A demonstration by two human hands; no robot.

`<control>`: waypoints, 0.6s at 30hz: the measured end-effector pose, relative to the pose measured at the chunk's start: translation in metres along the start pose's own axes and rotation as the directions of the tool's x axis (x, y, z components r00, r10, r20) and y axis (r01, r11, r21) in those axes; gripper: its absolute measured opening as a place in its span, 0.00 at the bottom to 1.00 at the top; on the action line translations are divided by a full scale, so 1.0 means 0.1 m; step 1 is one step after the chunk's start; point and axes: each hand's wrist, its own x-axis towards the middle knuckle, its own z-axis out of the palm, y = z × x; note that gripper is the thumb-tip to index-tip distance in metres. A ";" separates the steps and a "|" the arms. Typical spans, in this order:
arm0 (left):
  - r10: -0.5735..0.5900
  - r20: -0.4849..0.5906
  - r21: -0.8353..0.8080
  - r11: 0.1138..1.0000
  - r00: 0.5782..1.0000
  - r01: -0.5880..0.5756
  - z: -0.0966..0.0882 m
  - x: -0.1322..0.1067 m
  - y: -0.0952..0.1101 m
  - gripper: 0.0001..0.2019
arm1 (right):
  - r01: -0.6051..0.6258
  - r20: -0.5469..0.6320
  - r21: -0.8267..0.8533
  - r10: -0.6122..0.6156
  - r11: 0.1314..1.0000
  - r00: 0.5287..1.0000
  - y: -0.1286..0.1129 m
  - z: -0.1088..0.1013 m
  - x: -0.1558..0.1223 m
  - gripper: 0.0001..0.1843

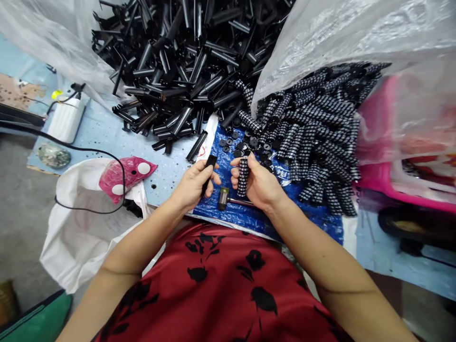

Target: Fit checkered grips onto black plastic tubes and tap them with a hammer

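Between the thumb and fingers of my left hand [195, 184] is a smooth black plastic tube piece [210, 165], tilted. My right hand [262, 184] grips a black cylinder with white printed characters [242, 176], held nearly upright. The two pieces are apart, above a blue plastic sheet [210, 204]. Just below them lies a small hammer [224, 197], its handle running under my right hand. Beyond my right hand, small round black caps [253, 142] are scattered on the sheet.
A big heap of black tube pieces [185, 71] fills the back. Printed cylinders [317, 128] pile up at right, beside a pink bin [377, 156]. At left are a white power bank-like box [67, 116], a pink bag [124, 178], a black cable [89, 151] and a white sack [71, 228].
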 end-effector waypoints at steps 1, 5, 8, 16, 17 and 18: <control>-0.001 0.008 0.013 1.000 1.000 0.001 0.05 -0.01 -0.02 0.26 | 0.022 -0.016 0.010 -0.022 1.000 1.000 0.01 0.01 -0.02 0.45; 0.063 0.010 0.080 0.995 0.998 -0.063 0.22 -0.06 -0.13 0.25 | 0.089 -0.046 0.048 -0.087 0.995 0.995 0.03 0.04 -0.11 0.45; 0.207 -0.004 0.215 0.956 0.978 -0.201 0.33 -0.10 -0.21 0.23 | 0.129 -0.065 0.107 -0.123 0.986 0.990 0.05 0.07 -0.16 0.45; 0.431 0.151 0.516 0.733 0.890 -0.443 0.50 0.01 -0.25 0.17 | 0.271 -0.240 0.139 -0.233 0.953 0.942 0.16 0.13 -0.09 0.41; 0.423 0.161 0.515 0.735 0.892 -0.442 0.51 0.02 -0.23 0.15 | 0.293 -0.218 0.059 -0.274 0.954 0.937 0.17 0.09 -0.10 0.41; 0.406 0.159 0.507 0.748 0.900 -0.427 0.50 0.02 -0.21 0.13 | 0.340 -0.184 -0.061 -0.345 0.939 0.920 0.19 0.03 -0.12 0.43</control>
